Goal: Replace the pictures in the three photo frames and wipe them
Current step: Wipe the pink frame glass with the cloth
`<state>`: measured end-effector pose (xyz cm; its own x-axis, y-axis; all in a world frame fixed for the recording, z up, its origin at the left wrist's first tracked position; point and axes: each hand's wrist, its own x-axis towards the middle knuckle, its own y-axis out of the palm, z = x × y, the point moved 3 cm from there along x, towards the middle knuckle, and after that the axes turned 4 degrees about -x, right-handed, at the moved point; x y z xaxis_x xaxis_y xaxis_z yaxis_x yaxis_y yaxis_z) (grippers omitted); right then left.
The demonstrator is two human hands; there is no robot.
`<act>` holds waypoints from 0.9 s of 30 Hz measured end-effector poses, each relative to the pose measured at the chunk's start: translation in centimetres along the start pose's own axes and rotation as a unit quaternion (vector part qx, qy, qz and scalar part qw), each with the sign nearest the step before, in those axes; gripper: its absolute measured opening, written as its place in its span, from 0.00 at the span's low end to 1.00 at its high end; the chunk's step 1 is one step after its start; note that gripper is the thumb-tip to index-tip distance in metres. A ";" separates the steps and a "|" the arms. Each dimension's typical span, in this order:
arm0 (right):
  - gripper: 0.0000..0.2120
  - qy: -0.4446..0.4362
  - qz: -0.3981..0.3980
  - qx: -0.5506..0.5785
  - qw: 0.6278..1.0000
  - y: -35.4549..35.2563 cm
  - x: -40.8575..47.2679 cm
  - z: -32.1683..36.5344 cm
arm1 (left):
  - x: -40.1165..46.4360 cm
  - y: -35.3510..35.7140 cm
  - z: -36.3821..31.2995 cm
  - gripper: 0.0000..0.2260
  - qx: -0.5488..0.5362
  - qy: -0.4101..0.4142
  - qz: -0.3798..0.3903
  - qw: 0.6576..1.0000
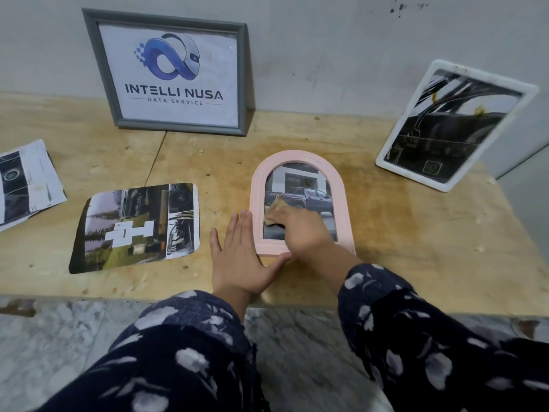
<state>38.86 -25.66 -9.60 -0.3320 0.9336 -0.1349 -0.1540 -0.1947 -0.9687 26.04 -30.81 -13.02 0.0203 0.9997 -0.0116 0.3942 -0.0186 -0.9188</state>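
Pink frame (300, 162) glass partly hidden by right hand (300, 230), seemingly clutching cloth (274, 214).

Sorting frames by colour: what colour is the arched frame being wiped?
Pale pink arched frame, clearest in the head view.

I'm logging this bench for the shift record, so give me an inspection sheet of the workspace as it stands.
Surface: wooden table, stained and scuffed.
Job's things: pink arched frame lies flat; grey frame and white frame lean against the wall; tan cloth on the pink frame's glass.
Clutter: loose photo print and printed sheets at left.
Grippers: left hand flat, steadying the pink frame; right hand presses the cloth.
Cables: nothing seen.
Surroundings: grey wall, marbled floor.
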 end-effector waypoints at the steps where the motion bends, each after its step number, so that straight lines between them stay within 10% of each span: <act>1: 0.26 -0.016 0.018 -0.006 1.000 0.1 -0.7 -0.1 | 0.0 0.0 -0.1 0.51 0.001 0.000 0.002 1.000; 8: 0.19 -0.026 0.044 0.007 0.999 -1.0 -1.5 -2.5 | 0.0 0.0 0.0 0.50 0.009 0.002 -0.005 1.000; 15: 0.24 0.128 -0.159 0.229 0.952 -5.9 3.3 -5.8 | 0.1 0.1 0.1 0.49 0.009 0.005 -0.008 1.000; 27: 0.27 0.121 -0.006 0.011 0.993 -1.6 4.3 -5.3 | 0.0 0.1 0.1 0.50 0.006 0.004 -0.013 1.000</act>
<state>42.64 -19.77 -9.74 -0.0968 0.9804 -0.1718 -0.1772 -0.1868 -0.9663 25.95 -30.81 -13.15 0.0183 0.9997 0.0162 0.3840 0.0079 -0.9233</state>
